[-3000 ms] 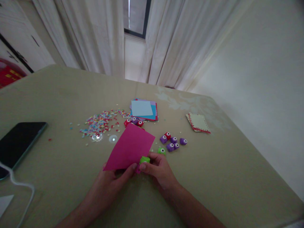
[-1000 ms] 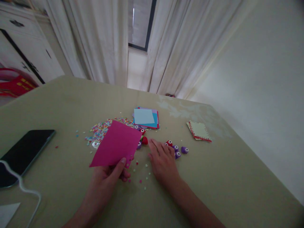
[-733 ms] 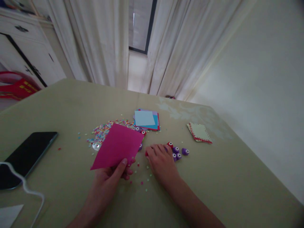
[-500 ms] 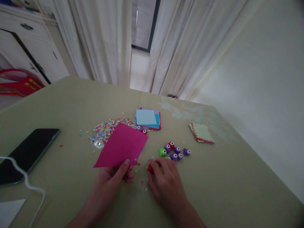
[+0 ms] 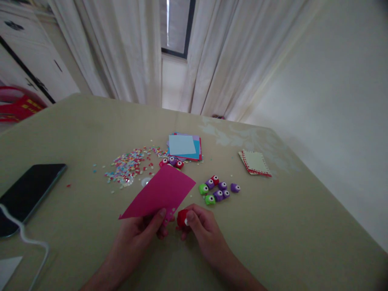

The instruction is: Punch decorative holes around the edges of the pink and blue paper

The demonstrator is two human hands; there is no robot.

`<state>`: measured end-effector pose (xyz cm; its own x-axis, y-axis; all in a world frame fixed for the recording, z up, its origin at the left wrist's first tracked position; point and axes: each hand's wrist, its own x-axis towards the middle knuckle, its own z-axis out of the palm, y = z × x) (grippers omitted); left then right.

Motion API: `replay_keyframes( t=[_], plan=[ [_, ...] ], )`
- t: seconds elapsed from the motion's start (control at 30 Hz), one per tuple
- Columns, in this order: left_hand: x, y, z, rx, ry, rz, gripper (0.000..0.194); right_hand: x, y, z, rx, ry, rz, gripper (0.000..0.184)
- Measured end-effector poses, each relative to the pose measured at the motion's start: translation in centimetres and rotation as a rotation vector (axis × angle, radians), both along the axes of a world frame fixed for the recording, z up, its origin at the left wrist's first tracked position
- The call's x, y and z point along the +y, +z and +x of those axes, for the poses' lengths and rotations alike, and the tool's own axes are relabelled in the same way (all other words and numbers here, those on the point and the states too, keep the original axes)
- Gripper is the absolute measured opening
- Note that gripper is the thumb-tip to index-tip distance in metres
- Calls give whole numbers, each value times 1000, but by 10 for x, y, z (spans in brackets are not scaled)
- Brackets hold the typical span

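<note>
Pink card point(image 5: 162, 190), gripped in the left hand point(image 5: 141, 230), tilts over the table point(image 5: 273, 226) at near center; the right hand point(image 5: 204, 226) pinches a red bead point(image 5: 182, 218) just right of it. The step appears to be holding both close; the next move calls for steadiness.

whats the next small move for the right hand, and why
I'd probably bring the red piece to the speckled lower corner of the pink paper: the right hand pinches the piece close by, and the left hand holds the paper near that corner.
</note>
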<state>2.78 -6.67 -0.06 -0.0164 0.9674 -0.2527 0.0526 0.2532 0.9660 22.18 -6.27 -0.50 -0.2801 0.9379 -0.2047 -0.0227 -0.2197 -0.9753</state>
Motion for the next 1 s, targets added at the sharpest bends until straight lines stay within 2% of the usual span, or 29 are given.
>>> replay_keyframes(
  t=[0.17,0.37,0.6,0.7,0.8,1.0],
  plan=[
    [-4,-10,1,-2,-42,-27,38,3,-1,0,49,-2,-21,54],
    [-7,-12,1,5,-54,-42,37,3,-2,-1,121,-15,-21,51],
    [-10,-16,1,56,-108,-40,35,0,-1,-2,57,-50,-88,46],
    [-11,-13,1,63,-127,-68,35,1,4,-1,56,-28,-54,44],
    [-8,-7,2,48,-143,-74,36,4,6,1,91,-34,-101,46],
    [-6,-5,6,-84,-161,-122,37,7,2,3,65,-57,-118,49]
  ],
)
